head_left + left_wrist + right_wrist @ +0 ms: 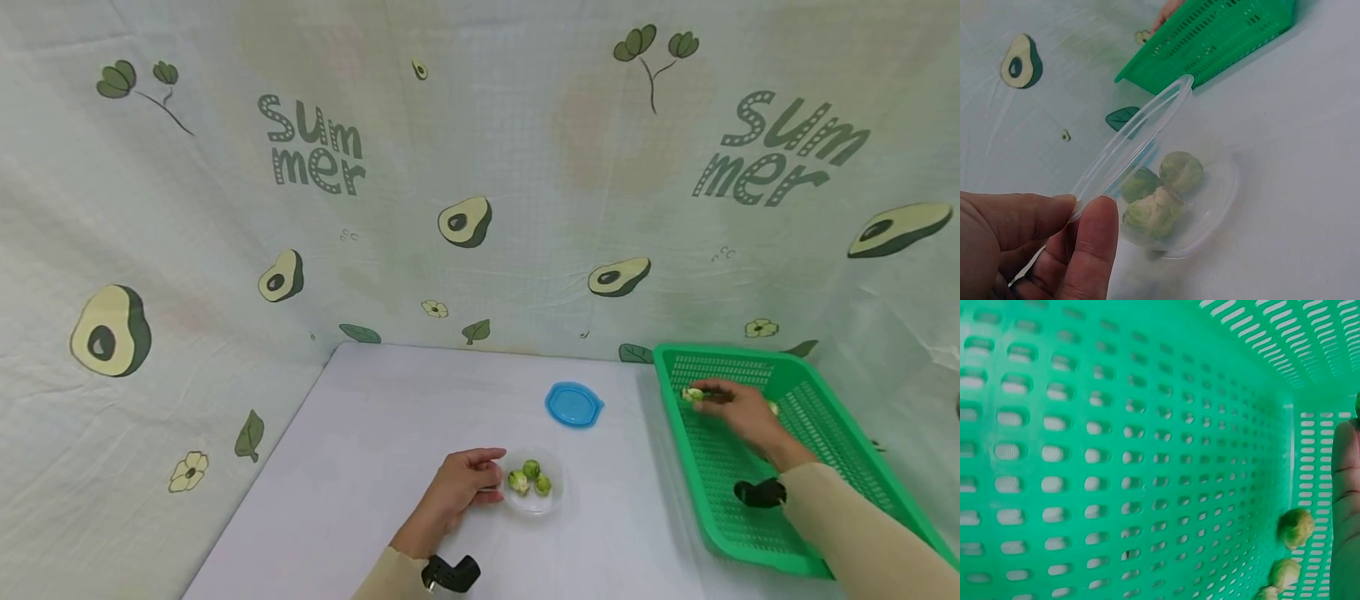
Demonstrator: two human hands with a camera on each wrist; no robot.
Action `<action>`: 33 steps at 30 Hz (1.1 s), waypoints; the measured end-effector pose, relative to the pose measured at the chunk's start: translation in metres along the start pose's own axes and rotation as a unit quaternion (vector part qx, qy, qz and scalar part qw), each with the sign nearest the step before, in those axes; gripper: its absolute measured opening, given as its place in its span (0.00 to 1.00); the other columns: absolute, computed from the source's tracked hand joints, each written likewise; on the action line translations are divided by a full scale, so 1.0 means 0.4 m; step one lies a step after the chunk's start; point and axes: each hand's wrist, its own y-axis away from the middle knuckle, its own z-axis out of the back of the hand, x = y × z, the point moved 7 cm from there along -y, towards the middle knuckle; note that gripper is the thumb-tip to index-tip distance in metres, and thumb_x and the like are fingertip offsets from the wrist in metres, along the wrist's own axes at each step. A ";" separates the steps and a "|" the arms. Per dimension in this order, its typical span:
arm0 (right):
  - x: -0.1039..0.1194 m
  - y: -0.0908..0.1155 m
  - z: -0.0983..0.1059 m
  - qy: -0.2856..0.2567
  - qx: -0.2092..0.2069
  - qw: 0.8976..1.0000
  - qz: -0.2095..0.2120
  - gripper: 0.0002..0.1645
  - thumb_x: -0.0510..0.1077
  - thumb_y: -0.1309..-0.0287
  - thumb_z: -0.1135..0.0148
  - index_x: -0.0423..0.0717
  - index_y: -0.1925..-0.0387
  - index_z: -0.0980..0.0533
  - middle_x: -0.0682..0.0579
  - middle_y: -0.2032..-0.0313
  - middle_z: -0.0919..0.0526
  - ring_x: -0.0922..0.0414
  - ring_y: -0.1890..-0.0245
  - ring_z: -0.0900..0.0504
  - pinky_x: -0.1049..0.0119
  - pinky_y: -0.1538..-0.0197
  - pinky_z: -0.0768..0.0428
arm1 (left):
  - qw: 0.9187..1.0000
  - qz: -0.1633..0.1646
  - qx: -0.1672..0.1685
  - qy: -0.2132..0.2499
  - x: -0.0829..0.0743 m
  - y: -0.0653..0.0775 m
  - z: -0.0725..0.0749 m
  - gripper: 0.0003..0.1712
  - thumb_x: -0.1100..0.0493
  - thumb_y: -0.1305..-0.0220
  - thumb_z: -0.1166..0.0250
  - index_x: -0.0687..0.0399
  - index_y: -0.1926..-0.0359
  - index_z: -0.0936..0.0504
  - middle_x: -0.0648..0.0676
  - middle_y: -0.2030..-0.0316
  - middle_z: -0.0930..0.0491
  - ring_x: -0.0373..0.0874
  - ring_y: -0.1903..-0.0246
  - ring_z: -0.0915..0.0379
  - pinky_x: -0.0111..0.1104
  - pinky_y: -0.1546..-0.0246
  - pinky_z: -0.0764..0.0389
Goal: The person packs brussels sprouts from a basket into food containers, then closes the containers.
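My left hand (459,490) pinches the rim of a clear plastic bowl (534,509) between thumb and finger. In the left wrist view the bowl's rim (1186,82) rises away from the fingers. Three green Brussels sprouts (1182,172) lie together inside it. My right hand (742,418) reaches into a green perforated basket (688,468) and holds a Brussels sprout (692,395) at its fingertips, near the basket's far left corner. In the right wrist view several more sprouts (1297,528) lie in the basket, and the held one is mostly cut off at the edge.
A blue lid (574,405) lies on the white tabletop (420,408), behind the bowl and left of the basket. A cloth (525,150) printed with avocados and lettering hangs along the table's back and sides. The basket's raised walls surround the right hand.
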 end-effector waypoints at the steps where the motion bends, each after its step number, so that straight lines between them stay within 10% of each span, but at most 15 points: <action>1: 0.002 0.001 0.001 0.000 -0.002 1.000 0.001 0.35 0.53 0.23 0.38 0.35 0.27 0.30 0.30 0.32 0.26 0.50 0.41 0.20 0.39 0.40 0.19 | 1.000 0.000 -0.001 -0.001 0.000 0.000 0.000 0.27 0.72 0.32 0.33 0.68 0.33 0.21 0.50 0.63 0.21 0.42 0.65 0.18 0.31 0.65 0.10; 7: 0.029 0.013 0.007 -0.003 -0.012 1.000 0.005 0.34 0.53 0.24 0.37 0.37 0.28 0.30 0.33 0.34 0.24 0.79 0.54 0.26 0.40 0.41 0.17 | 1.000 -0.003 -0.001 -0.004 0.002 -0.002 0.004 0.27 0.72 0.32 0.33 0.68 0.33 0.21 0.51 0.63 0.21 0.42 0.65 0.18 0.31 0.65 0.10; 13: 0.067 0.027 0.015 0.008 -0.036 0.999 0.021 0.35 0.54 0.25 0.36 0.37 0.28 0.29 0.39 0.36 0.22 0.82 0.54 0.26 0.46 0.43 0.14 | 1.000 -0.006 0.002 -0.005 0.005 -0.004 0.006 0.27 0.71 0.32 0.33 0.67 0.33 0.21 0.50 0.63 0.21 0.42 0.64 0.18 0.31 0.65 0.10; 21: 0.103 0.042 0.017 -0.025 -0.049 0.998 0.039 0.33 0.51 0.26 0.34 0.34 0.30 0.29 0.74 0.51 0.21 0.76 0.54 0.20 0.66 0.50 0.12 | 1.000 -0.005 0.007 -0.003 0.007 -0.005 0.007 0.27 0.71 0.31 0.33 0.67 0.33 0.21 0.50 0.63 0.21 0.43 0.64 0.18 0.32 0.65 0.09; 33: 0.145 0.065 0.014 -0.044 -0.077 0.994 0.061 0.31 0.48 0.27 0.33 0.35 0.32 0.27 0.78 0.52 0.22 0.81 0.54 0.21 0.76 0.53 0.15 | 1.000 -0.004 0.011 -0.004 0.010 -0.006 0.010 0.26 0.72 0.32 0.33 0.66 0.33 0.20 0.51 0.62 0.21 0.43 0.64 0.18 0.32 0.64 0.09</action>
